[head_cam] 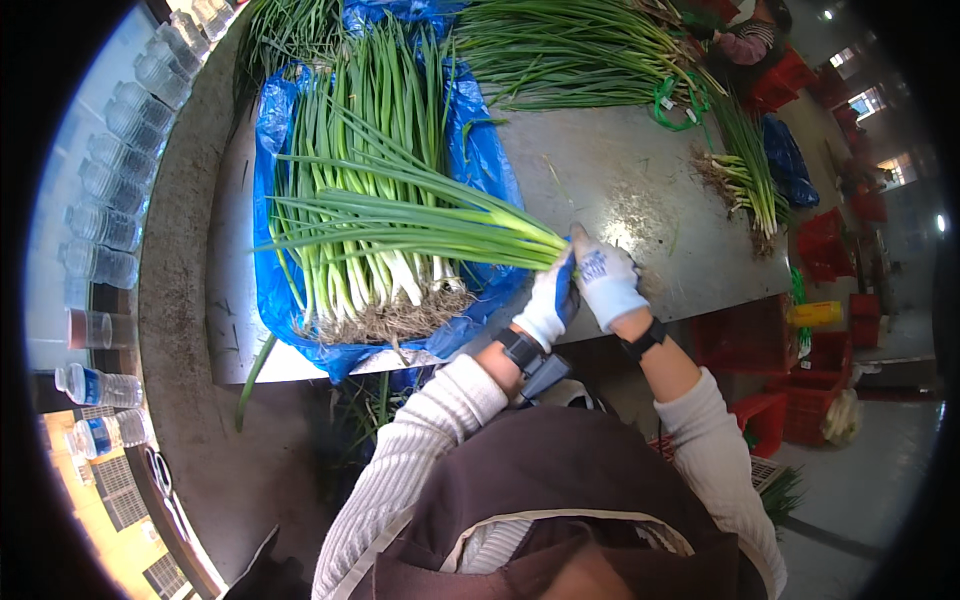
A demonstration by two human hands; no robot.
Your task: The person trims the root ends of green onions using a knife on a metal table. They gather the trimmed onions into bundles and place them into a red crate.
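Observation:
A bunch of green onions [450, 225] is gripped near its lower end by my left hand [551, 300], which wears a white and blue work glove. Pressed close beside it, my right hand [606, 276], gloved the same way, also closes around the bunch; the root end is hidden behind the gloves. The green tops spread left over a larger pile of green onions [360, 255] with tangled, soil-coloured roots. That pile lies on a blue plastic sheet [484, 172] on the metal table [600, 165].
More green onions [570, 52] lie along the far side, near green plastic ties [679, 105]. A small bunch [750, 187] rests at the table's right end. Red crates [742, 334] stand beyond the near right edge. Clear plastic bottles [112, 225] line the window at left, with scissors [161, 472] lower down.

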